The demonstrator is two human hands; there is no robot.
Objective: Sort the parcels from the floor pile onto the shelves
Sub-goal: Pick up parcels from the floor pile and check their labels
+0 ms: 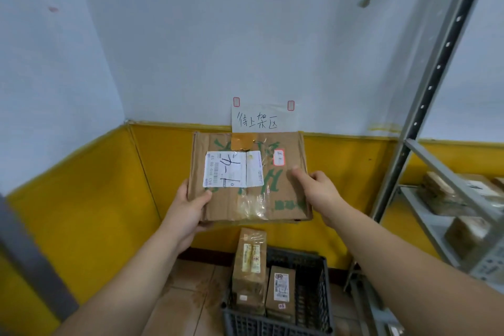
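A flat brown cardboard parcel [245, 199] with a white shipping label and green print is held up in front of me at chest height. My left hand [188, 207] grips its lower left corner, thumb on the top face and fingers underneath. My right hand [316, 191] grips the right edge, thumb lying on the top face. Below, on the floor, a dark plastic crate [313, 294] holds a tall brown parcel [249, 262] and a smaller labelled parcel [282, 289]. A grey metal shelf unit [425, 106] stands at the right.
The shelf unit's lower shelves carry several brown parcels [447, 194]. A handwritten paper sign [259, 118] is taped to the white and yellow wall behind the held parcel. A grey post [30, 254] runs along the left edge. The floor is tiled.
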